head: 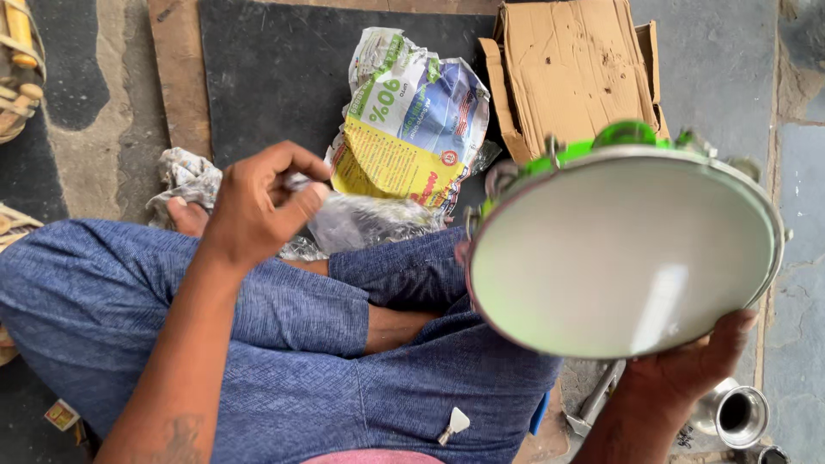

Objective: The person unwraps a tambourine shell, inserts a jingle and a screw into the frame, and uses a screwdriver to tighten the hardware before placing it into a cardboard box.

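My right hand (687, 365) grips the lower edge of a round frame drum (623, 249) with a pale skin and a green rim with metal fittings, held tilted over my right knee. My left hand (258, 202) hovers above my crossed legs in blue trousers (284, 361), fingers curled and pinched around something small that I cannot make out. It is close to a clear crumpled plastic bag (365, 222).
A colourful printed packet (411, 120) lies on a dark mat (275, 77), a torn cardboard box (571, 73) behind the drum. A crumpled cloth (182, 176) is by my foot. A metal funnel-shaped piece (737, 414) and a metal tool (597, 402) lie on the floor at the lower right.
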